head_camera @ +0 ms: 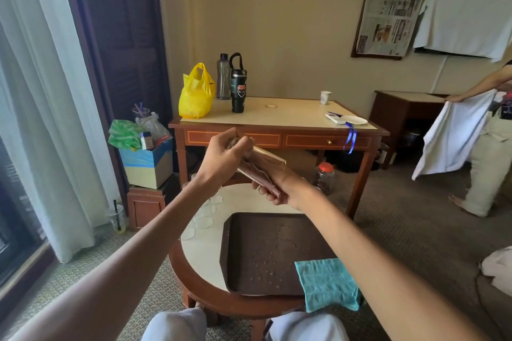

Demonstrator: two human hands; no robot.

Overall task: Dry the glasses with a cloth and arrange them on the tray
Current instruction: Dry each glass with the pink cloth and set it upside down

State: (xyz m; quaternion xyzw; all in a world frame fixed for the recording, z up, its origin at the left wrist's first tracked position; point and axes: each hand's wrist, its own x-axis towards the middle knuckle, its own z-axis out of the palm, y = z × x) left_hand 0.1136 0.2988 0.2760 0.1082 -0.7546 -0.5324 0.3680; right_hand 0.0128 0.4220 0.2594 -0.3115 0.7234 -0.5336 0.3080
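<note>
I hold a clear glass (267, 159) tilted in the air above the round table (203, 252), its mouth pointing right. My left hand (221, 159) grips its base end. My right hand (277, 188) holds the mouth end, and its fingers show pink through the glass wall; I cannot tell whether they are inside it or behind it. The dark brown tray (257, 255) lies below, empty and dotted with water drops. A teal cloth (327, 282) lies over the tray's near right corner, untouched. Several clear glasses (204, 217) stand on the table left of the tray.
Behind the round table stands a wooden desk (277, 130) with a yellow bag (195, 94), two bottles (231, 80), a cup and a plate. A red-lidded jar (324, 177) sits on the floor. A person (490, 152) at the right holds a white towel. Boxes stand by the curtain at left.
</note>
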